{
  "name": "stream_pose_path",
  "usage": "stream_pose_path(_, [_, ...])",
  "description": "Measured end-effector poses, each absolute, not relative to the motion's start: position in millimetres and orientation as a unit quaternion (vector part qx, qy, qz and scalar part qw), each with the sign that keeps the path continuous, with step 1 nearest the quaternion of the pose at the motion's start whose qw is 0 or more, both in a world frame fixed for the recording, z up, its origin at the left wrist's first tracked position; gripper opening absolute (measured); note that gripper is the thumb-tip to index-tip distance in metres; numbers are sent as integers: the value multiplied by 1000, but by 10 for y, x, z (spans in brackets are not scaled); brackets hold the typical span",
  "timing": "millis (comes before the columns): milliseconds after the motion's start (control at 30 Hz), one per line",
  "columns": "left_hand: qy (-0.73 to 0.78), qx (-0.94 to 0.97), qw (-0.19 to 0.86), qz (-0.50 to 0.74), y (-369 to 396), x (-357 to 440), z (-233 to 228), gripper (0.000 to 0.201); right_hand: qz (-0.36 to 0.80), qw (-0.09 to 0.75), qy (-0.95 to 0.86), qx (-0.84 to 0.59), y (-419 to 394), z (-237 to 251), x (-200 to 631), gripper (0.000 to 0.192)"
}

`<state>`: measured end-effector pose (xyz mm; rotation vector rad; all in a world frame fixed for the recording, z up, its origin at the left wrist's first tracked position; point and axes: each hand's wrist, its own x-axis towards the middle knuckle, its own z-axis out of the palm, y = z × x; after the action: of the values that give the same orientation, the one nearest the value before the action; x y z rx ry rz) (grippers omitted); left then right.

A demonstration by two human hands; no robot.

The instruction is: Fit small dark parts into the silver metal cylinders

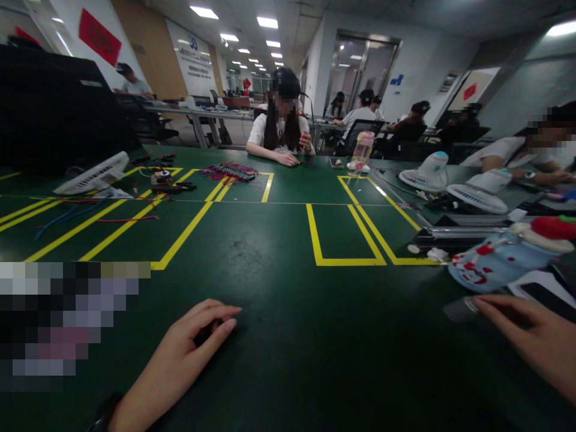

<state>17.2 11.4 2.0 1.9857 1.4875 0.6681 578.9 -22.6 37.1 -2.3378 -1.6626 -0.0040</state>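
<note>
My left hand (189,354) lies palm down on the green table (288,336) near its front edge, fingers lightly curled and close together. A dark patch sits under the fingertips; I cannot tell whether it is a small object or shadow. My right hand (535,342) comes in from the right edge, its fingertips pinching the end of a small grey cylinder (456,310) that lies low over the table. A dark wristband shows on my left wrist.
A blue-and-white pouch with red marks (495,261) and a phone (546,297) lie right of my right hand. Yellow tape boxes (346,240) mark the table. Small fans (427,174), loose wires (126,219), a coloured wire bundle (229,172) and a bottle (362,153) lie farther off. Seated people work opposite and at right.
</note>
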Motion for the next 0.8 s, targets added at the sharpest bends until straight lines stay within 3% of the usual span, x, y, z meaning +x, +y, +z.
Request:
stream_pose_path(200, [545,748,280,254,127,185,24,28,57,194,-588,-783,-243,142,5810,61])
stream_pose_path(367, [539,755,278,250,130,196,29,25,57,239,-693,-678,-169,205,4882,60])
stream_pose_path(600, [534,763,271,243,117,199,50,25,286,225,-823,-436,-39,375,3266,53])
stream_pose_path(800, [488,788,280,248,90,526,243,26,353,278,-766,-460,-25,139,3208,74])
